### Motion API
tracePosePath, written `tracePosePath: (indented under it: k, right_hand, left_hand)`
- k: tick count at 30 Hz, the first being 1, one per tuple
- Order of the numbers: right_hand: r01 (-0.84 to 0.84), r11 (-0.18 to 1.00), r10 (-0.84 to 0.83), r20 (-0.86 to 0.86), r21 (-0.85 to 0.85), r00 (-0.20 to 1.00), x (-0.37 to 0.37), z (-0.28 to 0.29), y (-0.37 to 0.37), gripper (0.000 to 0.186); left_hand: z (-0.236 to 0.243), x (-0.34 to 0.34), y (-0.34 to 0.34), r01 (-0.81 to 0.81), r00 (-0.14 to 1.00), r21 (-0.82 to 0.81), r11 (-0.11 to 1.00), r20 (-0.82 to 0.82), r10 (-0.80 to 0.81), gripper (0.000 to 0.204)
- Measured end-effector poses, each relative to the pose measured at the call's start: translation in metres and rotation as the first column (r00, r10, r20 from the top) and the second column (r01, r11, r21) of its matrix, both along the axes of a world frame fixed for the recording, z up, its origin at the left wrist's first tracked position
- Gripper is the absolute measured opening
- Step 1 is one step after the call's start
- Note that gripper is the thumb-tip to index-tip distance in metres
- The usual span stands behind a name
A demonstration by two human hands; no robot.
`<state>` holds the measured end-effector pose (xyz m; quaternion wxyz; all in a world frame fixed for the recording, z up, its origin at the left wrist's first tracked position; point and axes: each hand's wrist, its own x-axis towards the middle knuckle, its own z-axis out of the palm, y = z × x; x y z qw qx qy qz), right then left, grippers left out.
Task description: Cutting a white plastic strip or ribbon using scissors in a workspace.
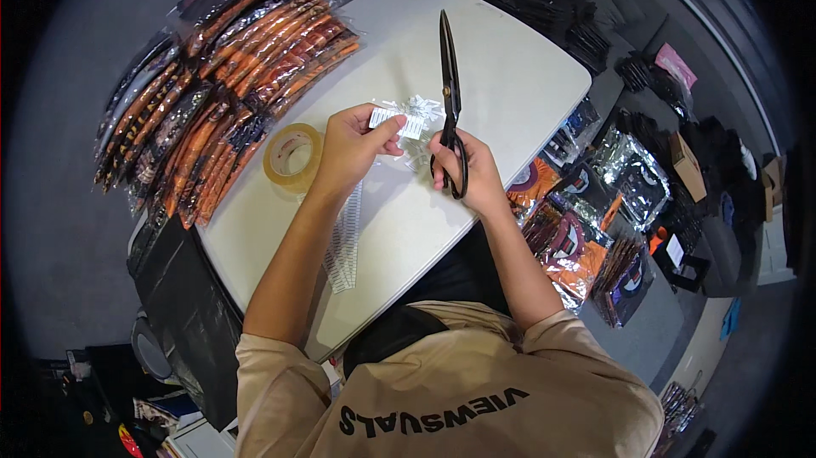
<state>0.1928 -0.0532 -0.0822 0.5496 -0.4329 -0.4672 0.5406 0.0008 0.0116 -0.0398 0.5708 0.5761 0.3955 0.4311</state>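
My left hand (361, 137) pinches a small stack of white barcode labels (410, 124) over the middle of the table. Beyond it lies a loose heap of small white paper slips (425, 104). My right hand (469, 171) has its fingers through the handles of a pair of large black scissors (450, 84). The blades look closed and point away from me, to the right of the slips. Beside my left forearm, a long strip of printed labels (343, 245) trails over the tabletop. A roll of clear yellowish tape (293, 155) rests left of my left wrist.
The white table (408, 25) has rounded corners. Stacked orange and black goods in clear plastic bags (229, 76) lie along its left side. More bagged goods (569, 241) sit low on the right, near a cardboard box (687, 167). Dark piles (527, 3) lie beyond the far right edge.
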Motion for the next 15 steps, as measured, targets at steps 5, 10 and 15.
tracePosePath:
  k: [5, 10, 15]
  right_hand:
    - [0.005, 1.0, -0.004, 0.024, -0.028, 1.0, 0.0, 0.005, 0.001, 0.02]
    - [0.014, 1.0, -0.014, -0.013, -0.004, 1.0, 0.0, 0.001, 0.001, 0.022]
    - [0.029, 1.0, -0.029, -0.045, 0.009, 0.999, 0.002, 0.0, 0.003, 0.02]
  left_hand:
    - [-0.012, 0.013, -0.006, -0.001, 0.998, 0.0, 1.0, 0.06, 0.001, 0.017]
    - [-0.018, 0.018, -0.008, 0.002, 1.0, -0.003, 1.0, 0.009, -0.002, 0.018]
    - [-0.018, 0.02, -0.009, -0.032, 0.999, 0.019, 0.999, 0.022, 0.032, 0.016]
